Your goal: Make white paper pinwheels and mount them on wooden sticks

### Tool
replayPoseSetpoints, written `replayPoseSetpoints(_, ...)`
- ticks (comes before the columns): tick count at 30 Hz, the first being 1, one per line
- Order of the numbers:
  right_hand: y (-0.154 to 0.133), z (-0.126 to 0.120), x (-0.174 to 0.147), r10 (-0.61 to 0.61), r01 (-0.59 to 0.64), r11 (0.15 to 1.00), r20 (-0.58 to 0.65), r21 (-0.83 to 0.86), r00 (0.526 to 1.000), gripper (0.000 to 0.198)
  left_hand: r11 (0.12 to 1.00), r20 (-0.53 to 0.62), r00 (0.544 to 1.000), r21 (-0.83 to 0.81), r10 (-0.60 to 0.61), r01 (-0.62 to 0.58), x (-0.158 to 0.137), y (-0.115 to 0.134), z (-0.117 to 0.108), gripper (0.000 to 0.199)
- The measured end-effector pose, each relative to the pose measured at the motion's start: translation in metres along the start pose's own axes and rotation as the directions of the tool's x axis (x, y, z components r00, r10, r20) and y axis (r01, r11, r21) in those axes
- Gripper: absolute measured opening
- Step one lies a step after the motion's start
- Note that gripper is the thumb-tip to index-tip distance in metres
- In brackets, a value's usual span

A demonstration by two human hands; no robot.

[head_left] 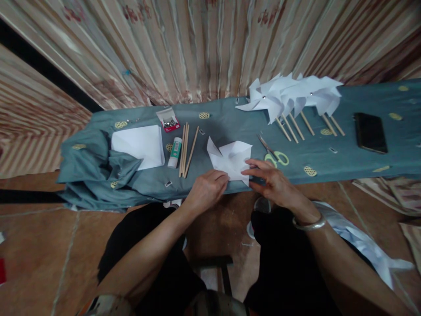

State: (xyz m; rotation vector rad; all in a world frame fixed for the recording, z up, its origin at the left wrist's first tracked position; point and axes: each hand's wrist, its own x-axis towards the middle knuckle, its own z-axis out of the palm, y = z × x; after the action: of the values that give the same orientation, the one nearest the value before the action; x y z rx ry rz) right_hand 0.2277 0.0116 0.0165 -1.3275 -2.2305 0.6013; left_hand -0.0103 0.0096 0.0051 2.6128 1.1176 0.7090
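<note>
I have a narrow lane on the counter (230,120) between wooden sticks (186,151) and folded paper (233,159). Sticks and glue stick (175,153) block my left hand (207,188) from the paper stack (141,142). Scissors (272,153) obstruct just beyond my right hand (271,177); passage between them and phone (371,133). Pinwheels (296,94) bar the far edge.

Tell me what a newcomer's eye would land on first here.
Most likely the bunch of white paper pinwheels on wooden sticks, along the far side of the blue-green cloth, right of centre. Next, the partly folded white paper at the near edge, between the left hand and the right hand. The yellow-green-handled scissors also stand out, just beyond the right hand.
</note>
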Motion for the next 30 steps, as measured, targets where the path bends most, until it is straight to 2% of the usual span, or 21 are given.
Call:
replayPoseSetpoints(4, 0.002, 0.0, -0.001, 0.011, -0.013, 0.999, 0.039, 0.047, 0.999, 0.031, 1.0, 0.005, 1.0, -0.012, -0.015, 0.015, -0.001, 0.0, 0.0, 0.016)
replayPoseSetpoints(9, -0.004, 0.003, 0.005, 0.122, -0.108, 0.961, -0.037, 0.254, 0.992, 0.026, 0.999, 0.02, 0.999, -0.018, -0.029, 0.029, 0.0, 0.003, -0.002, 0.014)
replayPoseSetpoints(12, -0.008, 0.008, 0.01, 0.134, -0.123, 0.933, -0.009, 0.338, 0.991, 0.027, 0.999, 0.038, 0.999, -0.018, -0.036, 0.037, 0.0, 0.004, -0.002, 0.014)
replayPoseSetpoints(15, -0.009, 0.011, 0.015, 0.135, -0.133, 0.91, 0.023, 0.392, 0.991, 0.019, 0.998, 0.055, 0.997, -0.024, -0.048, 0.049, 0.0, 0.004, -0.002, 0.014)
replayPoseSetpoints(18, -0.007, 0.014, 0.019, 0.163, -0.154, 0.89, 0.017, 0.43, 0.987, 0.01, 0.998, 0.06, 0.997, -0.03, -0.051, 0.053, -0.001, 0.004, -0.002, 0.015)
replayPoseSetpoints(24, -0.008, 0.019, 0.028, 0.2, -0.171, 0.86, -0.009, 0.48, 0.98, 0.014, 0.994, 0.066, 0.995, -0.075, -0.072, 0.077, -0.001, 0.005, -0.003, 0.016)
replayPoseSetpoints(30, -0.01, 0.026, 0.033, 0.248, -0.186, 0.874, -0.082, 0.45, 0.965, 0.012, 0.985, 0.05, 0.991, -0.113, -0.123, 0.128, -0.002, 0.006, -0.004, 0.017)
